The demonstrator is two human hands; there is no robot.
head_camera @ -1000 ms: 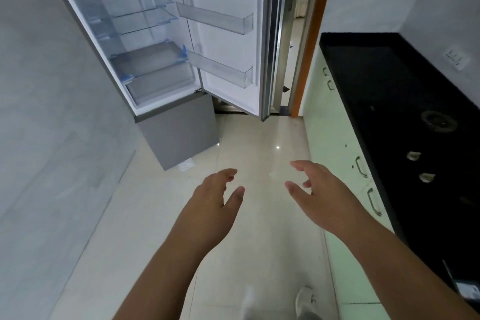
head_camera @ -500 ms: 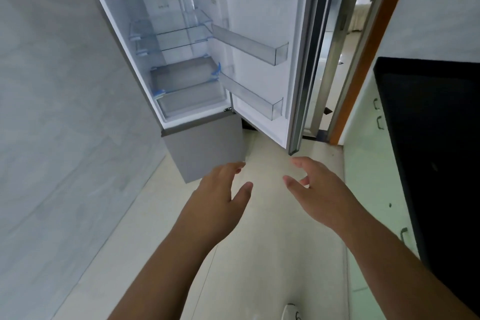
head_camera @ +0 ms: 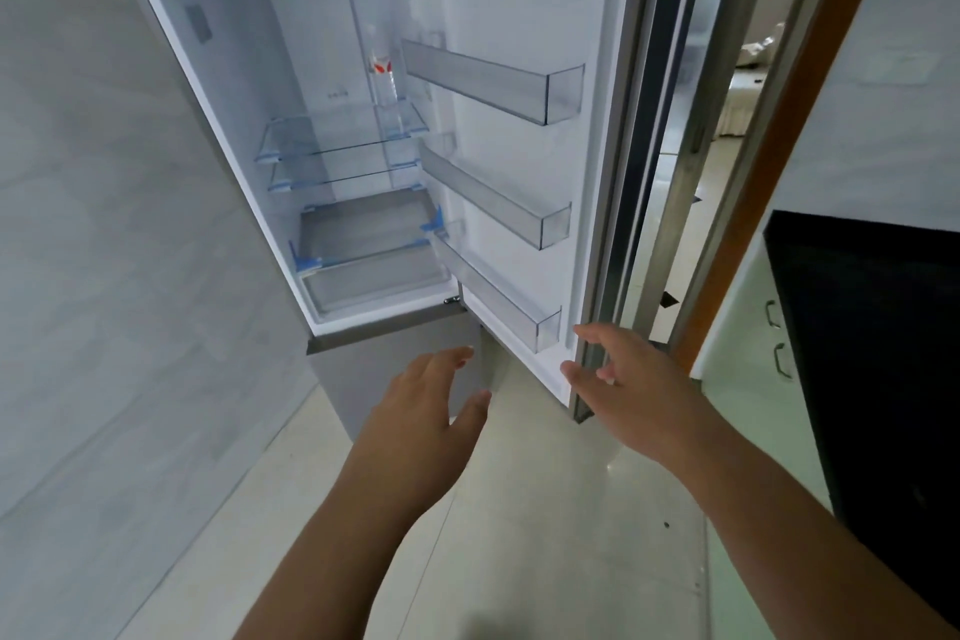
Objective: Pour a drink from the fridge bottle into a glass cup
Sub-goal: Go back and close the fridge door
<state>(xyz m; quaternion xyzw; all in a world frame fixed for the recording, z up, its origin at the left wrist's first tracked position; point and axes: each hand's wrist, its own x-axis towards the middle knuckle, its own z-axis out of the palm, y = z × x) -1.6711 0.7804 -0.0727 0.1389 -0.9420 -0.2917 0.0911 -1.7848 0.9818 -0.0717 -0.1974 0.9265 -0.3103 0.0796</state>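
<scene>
The fridge (head_camera: 249, 130) stands open ahead, its door (head_camera: 519, 16) swung out to the right. A clear bottle (head_camera: 383, 83) with a red label stands upright on the top glass shelf (head_camera: 332, 135), at the right side near the door hinge. My left hand (head_camera: 421, 411) is stretched out in front of the grey lower compartment, fingers relaxed and holding nothing. My right hand (head_camera: 623, 379) reaches forward with spread fingers, close to the lower corner of the door, also holding nothing. No glass cup is in view.
Three clear door bins (head_camera: 493, 88) line the inside of the door. A grey wall (head_camera: 104, 276) runs along the left. A black countertop (head_camera: 872, 353) over pale green cabinets (head_camera: 748, 379) is on the right. A doorway (head_camera: 737, 94) opens behind the fridge door.
The view has tilted up and come closer to the fridge, so its whole upper compartment and the bottle now show. Both hands have moved forward toward the fridge.
</scene>
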